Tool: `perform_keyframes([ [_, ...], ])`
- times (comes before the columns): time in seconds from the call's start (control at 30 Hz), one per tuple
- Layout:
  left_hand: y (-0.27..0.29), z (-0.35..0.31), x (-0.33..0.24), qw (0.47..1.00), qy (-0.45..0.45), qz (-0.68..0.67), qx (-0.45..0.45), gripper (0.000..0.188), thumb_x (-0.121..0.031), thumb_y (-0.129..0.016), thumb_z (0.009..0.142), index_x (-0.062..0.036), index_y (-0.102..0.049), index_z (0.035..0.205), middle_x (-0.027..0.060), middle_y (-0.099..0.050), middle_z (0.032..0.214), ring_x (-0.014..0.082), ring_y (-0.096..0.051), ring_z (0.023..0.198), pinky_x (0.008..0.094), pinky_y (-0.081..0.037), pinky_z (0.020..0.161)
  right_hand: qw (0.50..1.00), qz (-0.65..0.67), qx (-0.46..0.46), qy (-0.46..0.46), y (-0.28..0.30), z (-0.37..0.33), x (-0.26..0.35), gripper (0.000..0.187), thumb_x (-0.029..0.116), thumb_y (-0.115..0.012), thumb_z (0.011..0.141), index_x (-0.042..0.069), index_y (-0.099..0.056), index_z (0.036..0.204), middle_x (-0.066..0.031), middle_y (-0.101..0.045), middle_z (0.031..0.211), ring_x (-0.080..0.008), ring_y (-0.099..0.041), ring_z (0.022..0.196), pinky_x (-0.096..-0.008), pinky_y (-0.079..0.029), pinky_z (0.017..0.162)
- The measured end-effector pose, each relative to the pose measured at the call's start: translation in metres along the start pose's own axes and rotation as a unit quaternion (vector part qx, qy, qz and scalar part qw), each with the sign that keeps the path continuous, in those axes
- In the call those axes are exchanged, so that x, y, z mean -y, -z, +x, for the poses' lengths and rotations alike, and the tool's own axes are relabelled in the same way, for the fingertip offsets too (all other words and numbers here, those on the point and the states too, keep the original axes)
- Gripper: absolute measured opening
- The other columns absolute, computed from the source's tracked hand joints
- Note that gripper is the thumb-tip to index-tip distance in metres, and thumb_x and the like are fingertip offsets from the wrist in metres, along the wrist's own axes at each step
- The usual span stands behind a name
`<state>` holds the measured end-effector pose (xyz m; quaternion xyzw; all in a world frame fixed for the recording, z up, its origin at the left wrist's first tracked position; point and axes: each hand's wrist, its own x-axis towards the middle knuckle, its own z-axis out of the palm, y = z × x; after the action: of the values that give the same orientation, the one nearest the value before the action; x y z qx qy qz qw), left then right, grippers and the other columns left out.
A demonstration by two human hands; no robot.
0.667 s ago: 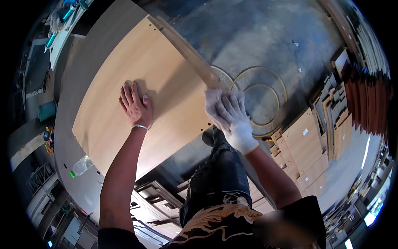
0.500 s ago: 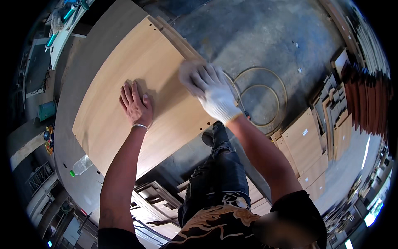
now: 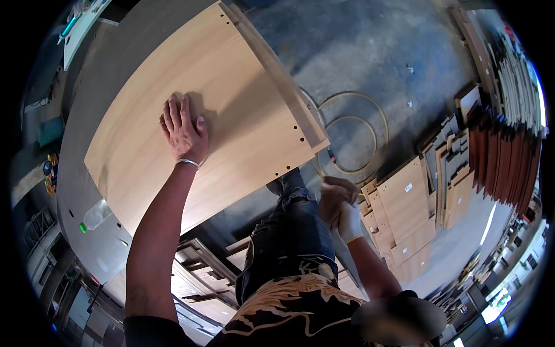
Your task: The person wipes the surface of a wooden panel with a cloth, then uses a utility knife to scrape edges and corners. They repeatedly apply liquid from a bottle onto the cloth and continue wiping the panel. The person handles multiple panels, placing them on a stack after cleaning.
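A large light wood-grain panel lies flat on the work table, with small dark holes near its right-hand corners. My left hand, bare with a pale band at the wrist, rests on its face, palm down and fingers stretched out. Off the panel's near right corner, by my leg, is my right hand in a white knit glove. It is smeared by motion. Its finger end looks brown; whether that is the soiled glove or something held cannot be made out.
More panels lie beneath the top one. A clear bottle with a green cap lies on the grey tabletop. A coiled hose is on the floor. Stacked boards and reddish-brown strips stand at the right.
My right hand has come off the panel's right edge and moved down and right, toward my body. My left hand stays flat on the panel. The view has shifted slightly.
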<state>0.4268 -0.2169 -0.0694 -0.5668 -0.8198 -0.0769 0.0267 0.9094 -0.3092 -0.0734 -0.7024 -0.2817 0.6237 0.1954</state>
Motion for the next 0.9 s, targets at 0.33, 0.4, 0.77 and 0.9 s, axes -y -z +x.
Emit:
perform_keyframes([
  [0.33, 0.008, 0.000, -0.004, 1.000, -0.004, -0.002, 0.007, 0.070, -0.025, -0.055, 0.097, -0.0154, -0.031, 0.162, 0.0167, -0.026, 0.169, 0.0391, -0.021, 0.156, 0.0596, -0.016, 0.125, 0.761, -0.423, 0.101, 0.482, -0.108, -0.013, 0.127, 0.075, 0.021, -0.078, 0.075, 0.005, -0.056, 0.144, -0.0212, -0.047, 0.156, -0.0430, -0.036, 0.150, -0.0607, -0.020, 0.126],
  [0.4, 0.009, 0.001, -0.006, 1.000, -0.005, -0.001, 0.013, 0.070, -0.025, -0.055, 0.097, -0.0149, -0.031, 0.162, 0.0168, -0.026, 0.169, 0.0391, -0.021, 0.156, 0.0592, -0.016, 0.126, 0.717, -0.494, 0.085, 0.484, -0.144, 0.012, 0.126, 0.074, 0.019, -0.075, 0.077, 0.004, -0.052, 0.146, -0.0217, -0.044, 0.157, -0.0446, -0.031, 0.151, -0.0636, -0.015, 0.125],
  [0.77, 0.011, -0.002, -0.003, 1.000, -0.004, 0.003, 0.028, 0.072, -0.024, -0.053, 0.097, -0.0132, -0.027, 0.163, 0.0191, -0.022, 0.170, 0.0394, -0.018, 0.157, 0.0579, -0.012, 0.127, 0.732, -0.527, -0.011, 0.432, -0.155, 0.026, 0.155, 0.074, 0.024, -0.075, 0.082, 0.002, -0.050, 0.148, -0.0236, -0.043, 0.156, -0.0510, -0.033, 0.147, -0.0597, -0.024, 0.124],
  [0.9, 0.011, -0.004, -0.004, 0.999, 0.003, 0.014, 0.034, 0.071, -0.024, -0.053, 0.097, -0.0132, -0.027, 0.163, 0.0196, -0.022, 0.170, 0.0395, -0.019, 0.157, 0.0583, -0.013, 0.127, 0.712, -0.538, -0.016, 0.451, -0.160, 0.035, 0.166, 0.078, 0.026, -0.076, 0.080, 0.000, -0.049, 0.149, -0.0228, -0.046, 0.155, -0.0462, -0.035, 0.148, -0.0570, -0.023, 0.125],
])
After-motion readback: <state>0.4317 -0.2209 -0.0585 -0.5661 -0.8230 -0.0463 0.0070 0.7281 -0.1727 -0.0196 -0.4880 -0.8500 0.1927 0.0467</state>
